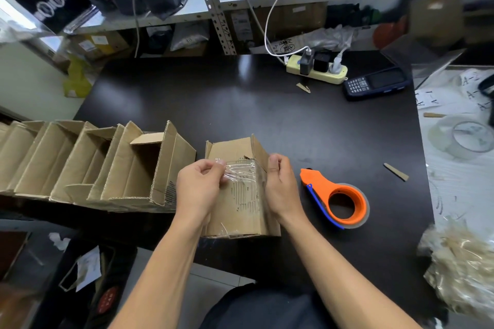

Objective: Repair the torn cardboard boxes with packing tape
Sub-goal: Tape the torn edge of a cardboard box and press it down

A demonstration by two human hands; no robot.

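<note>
A small torn cardboard box [242, 205] lies on the dark table [240, 104] near its front edge, its top skin ripped to bare corrugation. A strip of clear packing tape [242, 171] stretches across the tear. My left hand [199, 184] pinches the tape's left end above the box. My right hand [279, 181] holds the tape's right end against the box's right edge. An orange tape dispenser [338, 199] with a blue blade arm lies on the table just right of my right hand.
A row of several open cardboard boxes [107, 165] lies to the left. A power strip [316, 71] and a handheld scanner [377, 83] sit at the back. Clear tape rolls [459, 140] and a bag of scraps [465, 264] are on the right. Cardboard slivers [396, 171] lie loose.
</note>
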